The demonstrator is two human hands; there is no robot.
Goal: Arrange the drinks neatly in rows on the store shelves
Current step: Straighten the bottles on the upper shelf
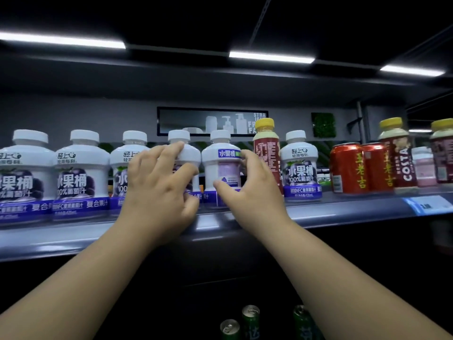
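A row of white grape-juice bottles with purple labels stands along the shelf's front rail (331, 212). My left hand (159, 187) grips one bottle (190, 153) in the middle of the row, fingers curled over its shoulder. My right hand (247, 185) grips the neighbouring bottle (221, 165), whose back label faces me. Behind my right hand stands a dark red bottle with a yellow cap (266, 148). One more white bottle (300, 168) stands to its right.
Two red cans (346, 168) and Costa bottles with yellow caps (398, 153) stand at the right. A price tag (429, 204) sits on the rail there. Three white bottles (82, 173) fill the left side. Green can tops (250, 317) show on a lower shelf.
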